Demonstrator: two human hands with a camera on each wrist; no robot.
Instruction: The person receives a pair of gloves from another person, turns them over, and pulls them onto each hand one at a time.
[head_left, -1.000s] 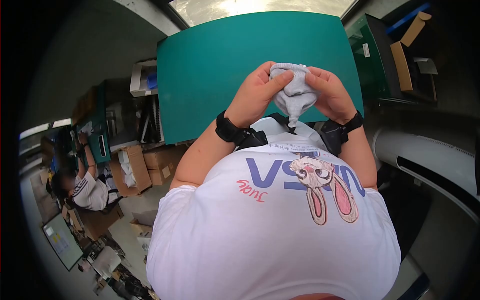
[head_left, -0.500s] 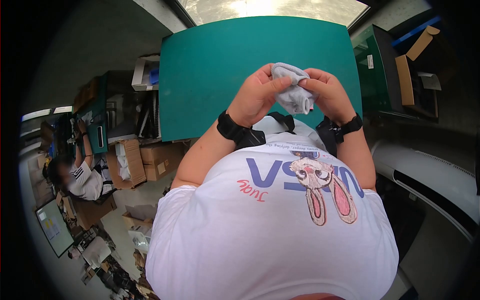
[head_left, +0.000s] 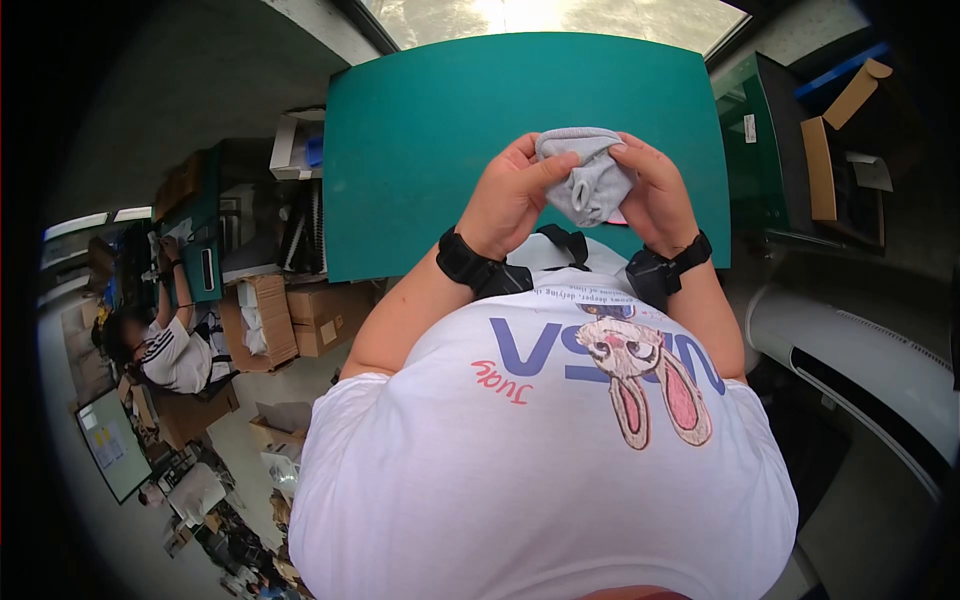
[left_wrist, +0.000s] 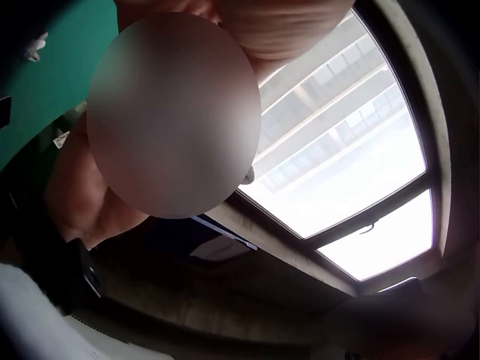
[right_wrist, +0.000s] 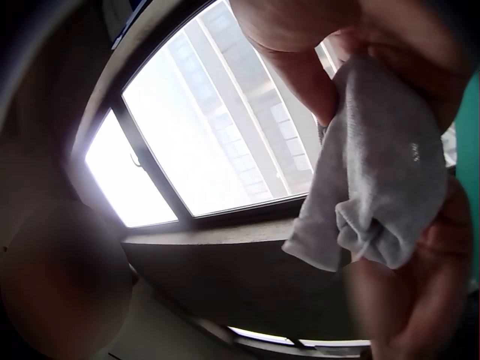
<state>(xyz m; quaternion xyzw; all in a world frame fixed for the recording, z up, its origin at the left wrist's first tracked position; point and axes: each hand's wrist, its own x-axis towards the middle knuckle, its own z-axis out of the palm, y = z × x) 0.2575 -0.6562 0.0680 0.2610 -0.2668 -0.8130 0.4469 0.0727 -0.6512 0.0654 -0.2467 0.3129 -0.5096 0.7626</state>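
Observation:
A light grey sock (head_left: 590, 185) with a ribbed cuff is bunched between both hands, over the near edge of the green table. My left hand (head_left: 507, 195) grips its left side, thumb on the front of the fabric near the cuff. My right hand (head_left: 660, 195) pinches the cuff's right side with thumb and fingers. In the right wrist view, the sock (right_wrist: 390, 161) hangs in folds with small white lettering, the right hand (right_wrist: 315, 37) above it and the left hand (right_wrist: 416, 292) below. A blurred oval hides the sock in the left wrist view.
The green table (head_left: 430, 130) spreads out beyond the hands. A small pink item (head_left: 617, 216) shows beside the right hand. Cardboard boxes (head_left: 318, 318) and another person (head_left: 180, 355) are to the left; an open carton (head_left: 822, 165) stands at right.
The sock's narrow tail, hanging down a second ago, is now gathered up into the bunch. Compared with half a second ago, the cuff is spread wider and the right thumb sits nearer its right edge.

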